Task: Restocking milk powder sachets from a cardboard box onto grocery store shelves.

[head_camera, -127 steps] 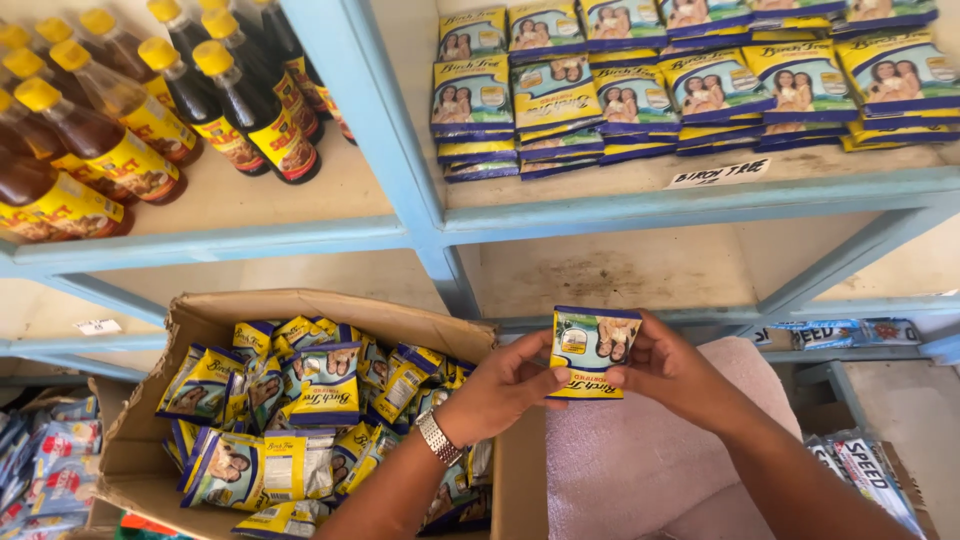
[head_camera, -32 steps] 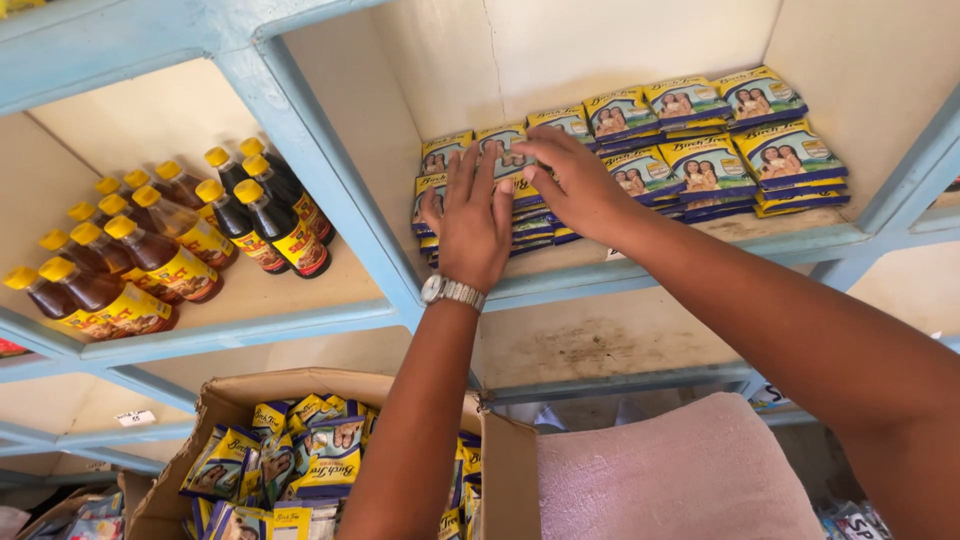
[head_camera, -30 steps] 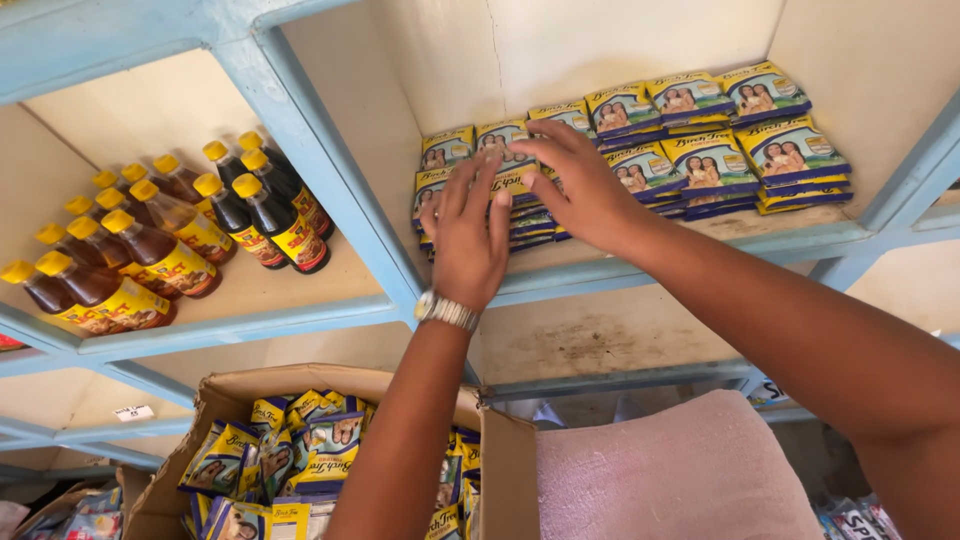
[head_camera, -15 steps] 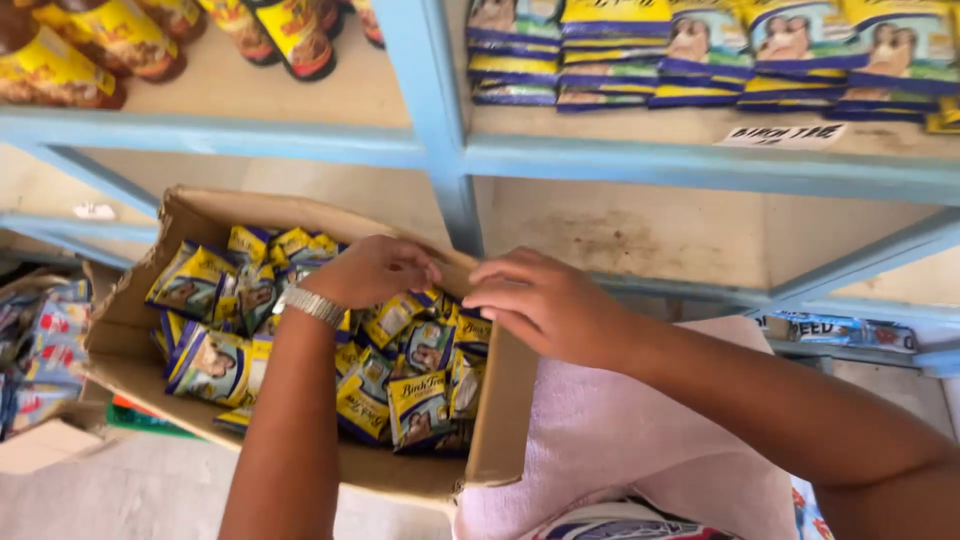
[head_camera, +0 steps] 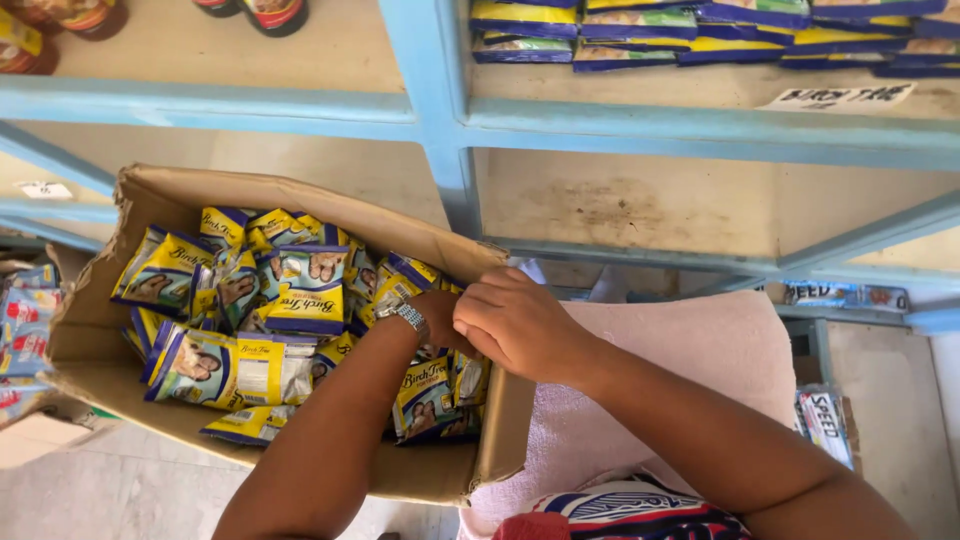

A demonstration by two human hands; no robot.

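Both hands are down in the cardboard box point(head_camera: 95, 345) of sachets point(head_camera: 305, 290). The left hand point(head_camera: 435, 318), a metal watch at its wrist, is mostly hidden behind the right hand point(head_camera: 515, 325), which curls narrow over the packs by the box wall; what either grips I cannot tell. On the blue shelf point(head_camera: 700, 125) above, several flat stacks point(head_camera: 640, 30) already lie, yet the box looks far from emptied. The packets are glossy, crinkled, yellow and purple pouches; the box is soft, dented brown card.
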